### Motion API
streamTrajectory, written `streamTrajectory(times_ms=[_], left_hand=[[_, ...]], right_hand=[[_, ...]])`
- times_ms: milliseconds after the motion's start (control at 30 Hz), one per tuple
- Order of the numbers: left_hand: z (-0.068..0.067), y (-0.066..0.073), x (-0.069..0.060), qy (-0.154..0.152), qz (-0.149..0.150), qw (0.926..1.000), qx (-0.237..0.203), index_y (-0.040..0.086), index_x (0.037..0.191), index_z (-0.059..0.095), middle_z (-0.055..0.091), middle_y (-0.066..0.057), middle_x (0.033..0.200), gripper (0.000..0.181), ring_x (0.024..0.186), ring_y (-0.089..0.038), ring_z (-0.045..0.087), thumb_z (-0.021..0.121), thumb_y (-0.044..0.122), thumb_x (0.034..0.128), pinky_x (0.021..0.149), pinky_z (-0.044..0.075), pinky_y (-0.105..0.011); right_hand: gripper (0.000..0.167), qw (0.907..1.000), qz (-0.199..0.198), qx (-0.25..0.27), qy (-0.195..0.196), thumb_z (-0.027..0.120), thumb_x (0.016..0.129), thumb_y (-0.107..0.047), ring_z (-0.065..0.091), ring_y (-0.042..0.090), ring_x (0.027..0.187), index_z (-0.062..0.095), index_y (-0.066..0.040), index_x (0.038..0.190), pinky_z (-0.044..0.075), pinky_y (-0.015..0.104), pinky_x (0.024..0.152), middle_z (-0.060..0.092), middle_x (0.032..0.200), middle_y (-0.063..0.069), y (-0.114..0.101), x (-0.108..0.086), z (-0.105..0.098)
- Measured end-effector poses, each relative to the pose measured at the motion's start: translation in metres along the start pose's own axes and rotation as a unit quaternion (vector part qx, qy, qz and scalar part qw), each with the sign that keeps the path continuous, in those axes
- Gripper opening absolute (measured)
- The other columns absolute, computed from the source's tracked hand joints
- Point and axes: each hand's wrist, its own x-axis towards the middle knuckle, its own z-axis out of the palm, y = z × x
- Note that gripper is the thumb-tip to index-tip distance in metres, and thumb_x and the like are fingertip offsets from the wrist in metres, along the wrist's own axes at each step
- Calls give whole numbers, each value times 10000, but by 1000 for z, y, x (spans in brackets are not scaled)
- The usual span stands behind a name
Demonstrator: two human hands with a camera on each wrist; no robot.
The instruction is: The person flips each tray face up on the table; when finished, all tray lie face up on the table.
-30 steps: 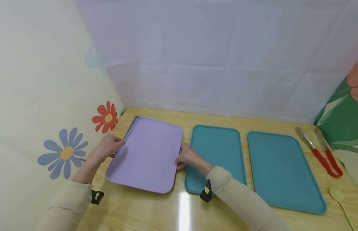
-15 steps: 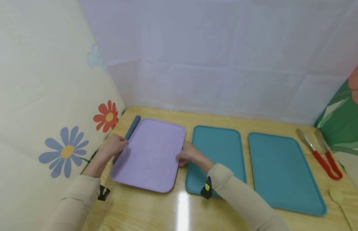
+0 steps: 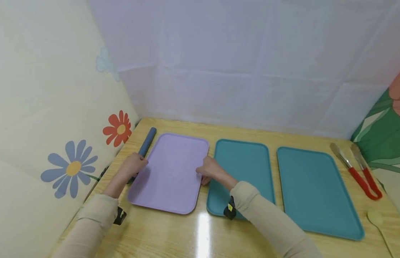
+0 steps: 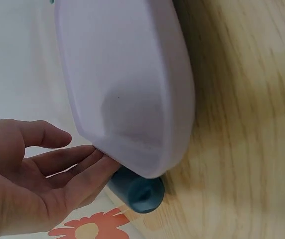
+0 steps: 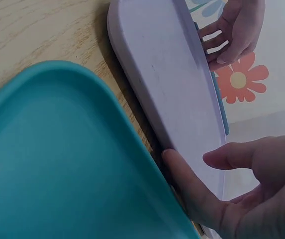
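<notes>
A lilac tray [image 3: 170, 173] lies on the wooden table at the left, its rims flanked by both hands. My left hand [image 3: 132, 166] touches the tray's left rim with nearly straight fingers [image 4: 85, 181]; the thumb stands off the rim in the left wrist view. On the other side, my right hand [image 3: 211, 169] rests its index finger [image 5: 187, 179] against the tray's right side, thumb raised above the surface. Beside the left rim lies a dark blue cylinder [image 3: 148, 141], partly behind the left hand. Just right of the lilac tray is a teal tray [image 3: 241, 168], partly under my right forearm.
A larger teal tray [image 3: 316, 190] lies further right. Beyond it are tongs with red handles [image 3: 364, 184] and a pale yellow spoon [image 3: 375, 217]. A lilac cloth [image 3: 219, 71] hangs behind the table, and a flowered cloth [image 3: 57, 107] at the left.
The lilac tray has shifted slightly right, towards the teal tray, uncovering more of the dark blue cylinder. My left hand has moved right with it; the right hand has stayed nearly in place.
</notes>
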Motion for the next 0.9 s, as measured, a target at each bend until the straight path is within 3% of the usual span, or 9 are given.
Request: streamTrajectory(times_ms=[300,433,633,767,900], left_hand=[[9,8,-2,77,72,9994,316,111,550,364,330,24,525,328,471,-130,363,498,99,849,447,324,-254],[15,8,-4,149,213,9979,601,35,615,436,420,-54,586,239,537,-203,429,527,72,833,486,379,-330],[23,4,-7,782,720,9876,1151,-51,644,508,556,-221,639,131,587,-364,547,468,-64,767,559,470,-528],[27,4,-4,1040,847,9841,1166,-22,602,500,558,-221,617,193,564,-358,536,457,-88,778,535,453,-523],[27,6,0,1065,858,9831,1214,-14,600,511,559,-206,610,206,556,-331,520,471,-95,786,525,443,-501]], right_hand=[[171,9998,56,-206,-49,571,906,-73,688,303,554,556,78,826,570,352,511,654,606,194,0,0,-2],[152,9992,153,-349,-74,572,909,-67,689,276,554,565,80,875,570,333,516,660,615,171,0,-1,-2],[88,9988,111,-486,17,536,861,93,671,259,505,559,84,776,560,322,487,638,551,160,1,2,-1],[109,9977,236,-622,104,527,862,122,659,230,479,556,71,769,553,303,471,627,528,135,3,3,-1],[80,9969,263,-720,197,529,866,121,659,222,477,567,83,807,553,298,475,623,523,126,4,3,-2]])
